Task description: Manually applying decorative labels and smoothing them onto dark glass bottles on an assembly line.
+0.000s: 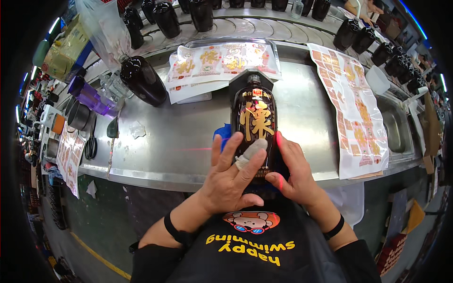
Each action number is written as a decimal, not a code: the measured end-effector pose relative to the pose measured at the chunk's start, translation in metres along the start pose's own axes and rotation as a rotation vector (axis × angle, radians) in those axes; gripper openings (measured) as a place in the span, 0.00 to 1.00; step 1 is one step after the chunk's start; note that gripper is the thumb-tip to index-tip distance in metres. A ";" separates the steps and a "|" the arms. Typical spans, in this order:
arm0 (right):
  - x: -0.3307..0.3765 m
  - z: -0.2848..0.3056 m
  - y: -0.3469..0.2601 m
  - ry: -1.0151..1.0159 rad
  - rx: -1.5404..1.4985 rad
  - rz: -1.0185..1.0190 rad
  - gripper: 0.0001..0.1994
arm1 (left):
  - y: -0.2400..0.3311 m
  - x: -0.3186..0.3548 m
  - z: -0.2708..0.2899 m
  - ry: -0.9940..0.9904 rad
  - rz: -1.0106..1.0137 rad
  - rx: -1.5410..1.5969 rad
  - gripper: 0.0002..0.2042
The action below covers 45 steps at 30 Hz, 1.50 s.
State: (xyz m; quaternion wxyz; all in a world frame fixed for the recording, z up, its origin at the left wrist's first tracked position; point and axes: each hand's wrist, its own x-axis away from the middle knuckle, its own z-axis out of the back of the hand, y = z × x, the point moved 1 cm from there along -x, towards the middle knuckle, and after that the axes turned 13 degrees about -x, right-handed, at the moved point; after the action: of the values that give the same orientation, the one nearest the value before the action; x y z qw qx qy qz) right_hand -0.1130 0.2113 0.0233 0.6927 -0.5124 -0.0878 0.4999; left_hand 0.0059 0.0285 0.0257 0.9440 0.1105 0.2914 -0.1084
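Note:
A dark glossy bottle [255, 101] with gold lettering and a small red emblem lies in a dark holder in front of me, its neck pointing away. My left hand [229, 174] is spread over the bottle's lower left part. One of its fingers wears a whitish wrap [250, 153], which rests against the glass. Along the bottle's right side lies my right hand [297, 172], fingers stretched out and thumb apart near the base. Neither hand grasps anything. A piece of blue material [221, 137] shows left of the bottle. Red light lines cross the bottle and both hands.
Decal sheets [222, 63] lie on a tray behind the bottle; a long sheet [354, 118] lies at right, beside a sink [396, 127]. At left are another dark bottle [143, 81], a purple pitcher [92, 96] and a scraper [113, 128]. Several dark bottles stand on the far conveyor [245, 28].

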 end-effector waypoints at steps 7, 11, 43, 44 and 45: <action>-0.002 0.001 -0.002 0.000 0.007 -0.002 0.43 | -0.055 -0.033 -0.005 0.063 -0.026 0.091 0.32; -0.001 0.001 0.001 -0.004 0.012 -0.002 0.43 | -0.076 -0.047 -0.012 0.082 -0.040 0.072 0.30; 0.006 0.012 0.007 -0.036 0.035 -0.006 0.40 | -0.082 -0.055 -0.020 0.186 0.001 0.139 0.27; 0.001 0.018 0.001 -0.059 0.088 -0.027 0.39 | -0.078 -0.049 -0.020 0.160 0.060 0.150 0.28; -0.007 0.025 -0.006 0.012 0.007 -0.023 0.36 | -0.073 -0.039 -0.015 0.123 0.057 0.176 0.39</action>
State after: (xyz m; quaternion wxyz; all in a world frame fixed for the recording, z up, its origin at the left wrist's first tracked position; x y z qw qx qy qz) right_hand -0.1284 0.2215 0.0423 0.7006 -0.5120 -0.0880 0.4891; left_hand -0.0527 -0.0315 0.0254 0.9136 0.2078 0.3349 -0.0996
